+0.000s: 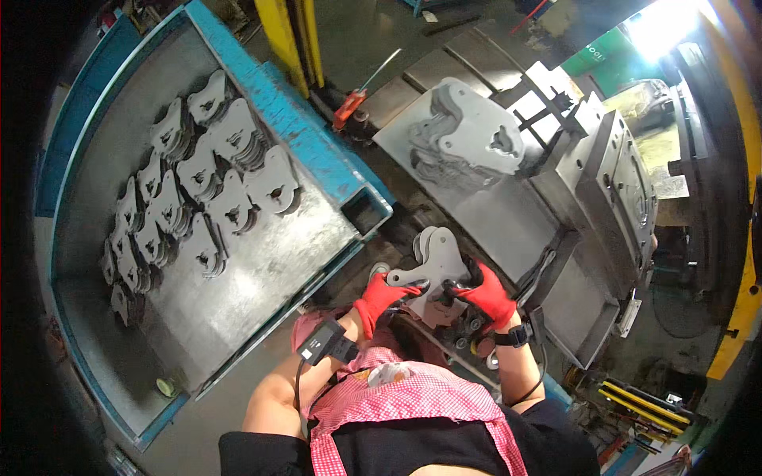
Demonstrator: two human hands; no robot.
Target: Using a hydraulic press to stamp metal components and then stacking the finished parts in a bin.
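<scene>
Between my two red-gloved hands is a small stack of flat grey metal plates (436,263) with lobed outlines, held in front of my body. My left hand (386,297) grips the stack's left edge, its dark fingertips closed over the metal. On the opposite side my right hand (486,297) clasps the plates, thumb on the top face. A taller pile of similar plates (476,131) rests beyond on a flat metal table (508,218). To the left, several stacks of such plates (238,135) stand in rows inside a blue-edged metal bin (278,266).
An orange-handled screwdriver (349,109) stands near the bin's far right corner. At the right is a heavy steel die block (615,178), with a metal chute (575,309) below it. A yellow post (287,44) rises at the back. Control buttons (475,324) sit just below the held plates.
</scene>
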